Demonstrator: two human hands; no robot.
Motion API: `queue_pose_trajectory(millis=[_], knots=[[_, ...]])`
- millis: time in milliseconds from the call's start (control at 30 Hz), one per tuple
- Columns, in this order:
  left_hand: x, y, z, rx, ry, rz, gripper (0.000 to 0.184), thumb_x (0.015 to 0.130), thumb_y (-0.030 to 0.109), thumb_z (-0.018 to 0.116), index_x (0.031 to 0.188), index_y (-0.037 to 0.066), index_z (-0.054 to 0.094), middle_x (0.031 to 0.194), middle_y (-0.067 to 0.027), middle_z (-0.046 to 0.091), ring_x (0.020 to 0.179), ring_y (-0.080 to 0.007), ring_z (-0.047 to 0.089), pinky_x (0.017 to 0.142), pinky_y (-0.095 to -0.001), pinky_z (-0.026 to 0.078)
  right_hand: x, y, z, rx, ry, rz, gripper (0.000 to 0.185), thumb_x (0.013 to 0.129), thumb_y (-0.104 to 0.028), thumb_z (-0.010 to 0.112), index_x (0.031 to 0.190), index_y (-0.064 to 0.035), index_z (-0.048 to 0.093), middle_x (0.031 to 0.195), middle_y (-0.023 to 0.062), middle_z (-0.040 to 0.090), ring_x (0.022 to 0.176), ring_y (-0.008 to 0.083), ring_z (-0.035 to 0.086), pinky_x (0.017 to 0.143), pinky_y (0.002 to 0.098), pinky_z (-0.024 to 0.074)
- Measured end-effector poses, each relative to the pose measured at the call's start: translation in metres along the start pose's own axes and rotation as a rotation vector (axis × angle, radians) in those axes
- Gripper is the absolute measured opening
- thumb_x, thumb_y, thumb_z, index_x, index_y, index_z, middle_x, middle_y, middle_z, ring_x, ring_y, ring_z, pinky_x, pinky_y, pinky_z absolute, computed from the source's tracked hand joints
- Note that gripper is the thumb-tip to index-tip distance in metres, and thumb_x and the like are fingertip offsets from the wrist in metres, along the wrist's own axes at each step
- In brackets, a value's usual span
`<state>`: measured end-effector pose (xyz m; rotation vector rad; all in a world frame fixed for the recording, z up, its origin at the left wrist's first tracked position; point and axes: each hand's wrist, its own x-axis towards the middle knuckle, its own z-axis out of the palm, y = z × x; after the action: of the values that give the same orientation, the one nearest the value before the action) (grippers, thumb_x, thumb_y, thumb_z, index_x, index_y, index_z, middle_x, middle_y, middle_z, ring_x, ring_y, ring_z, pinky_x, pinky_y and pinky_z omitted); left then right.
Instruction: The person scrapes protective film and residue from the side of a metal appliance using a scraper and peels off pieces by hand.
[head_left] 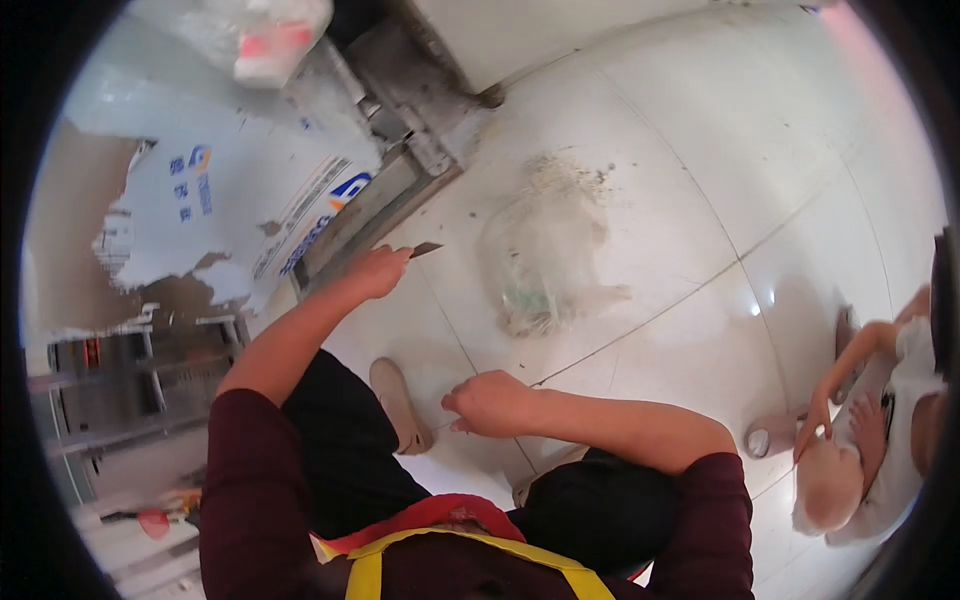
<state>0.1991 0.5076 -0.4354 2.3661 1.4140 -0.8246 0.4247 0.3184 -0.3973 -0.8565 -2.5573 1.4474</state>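
My left hand (378, 272) is closed around a knife, its handle hidden in the fist. The short dark blade (427, 248) points right, above the tiled floor beside a low metal frame. Lower down, in front of my body, my right hand (488, 403) is curled with its fingers folded in, and no object shows in it. Between my hands and the far wall, a clear plastic bag (545, 255) lies on the floor with pale, straw-like scraps around it.
A torn white printed sheet (235, 190) covers a surface at my left, with a plastic bag (275, 40) at its far end. Below it stands a metal rack (110, 390). At the right edge another person sits or crouches, hands near a pale rounded thing (828, 485).
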Motion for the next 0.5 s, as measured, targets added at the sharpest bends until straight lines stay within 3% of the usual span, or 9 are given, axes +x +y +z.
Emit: queue_pose_trajectory(millis=[233, 367, 467, 500], knots=[[-0.102, -0.033, 0.002, -0.201, -0.114, -0.052, 0.049, 0.084, 0.014, 0.052, 0.132, 0.013, 0.041, 0.107, -0.0169, 0.053, 0.102, -0.0333, 0.052, 0.085, -0.0403, 0.043, 0.037, 0.014, -0.001, -0.235, -0.237, -0.128, 0.029, 0.083, -0.031, 0.059, 0.097, -0.0052, 0.059, 0.091, 0.0126, 0.063, 0.089, 0.0325, 0.06, 0.075, 0.0423, 0.0481], [-0.136, -0.092, 0.049, -0.286, -0.062, -0.141, 0.053, 0.082, 0.015, 0.056, 0.133, 0.01, 0.039, 0.108, -0.0179, 0.054, 0.103, -0.0329, 0.051, 0.088, -0.0381, 0.042, 0.038, 0.015, 0.027, -0.107, -0.326, -0.119, 0.029, 0.081, -0.029, 0.06, 0.096, -0.0049, 0.061, 0.09, 0.0151, 0.063, 0.089, 0.0329, 0.061, 0.076, 0.044, 0.0482], [-0.13, -0.115, 0.094, -0.567, 0.159, -0.224, 0.053, 0.082, 0.016, 0.059, 0.132, 0.01, 0.041, 0.11, -0.0179, 0.056, 0.101, -0.0321, 0.054, 0.086, -0.0381, 0.044, 0.047, 0.029, 0.037, -0.031, -0.302, -0.066, 0.03, 0.082, -0.03, 0.059, 0.099, -0.0053, 0.06, 0.092, 0.0146, 0.063, 0.09, 0.0332, 0.06, 0.077, 0.0445, 0.0477], [-0.12, -0.117, 0.11, -0.714, 0.167, -0.318, 0.052, 0.083, 0.018, 0.059, 0.131, 0.01, 0.042, 0.105, -0.0163, 0.058, 0.088, -0.0286, 0.057, 0.078, -0.036, 0.046, 0.046, 0.035, 0.04, -0.005, -0.273, -0.034, 0.03, 0.082, -0.03, 0.059, 0.1, -0.0056, 0.06, 0.093, 0.0145, 0.063, 0.09, 0.0333, 0.06, 0.077, 0.0447, 0.0475]])
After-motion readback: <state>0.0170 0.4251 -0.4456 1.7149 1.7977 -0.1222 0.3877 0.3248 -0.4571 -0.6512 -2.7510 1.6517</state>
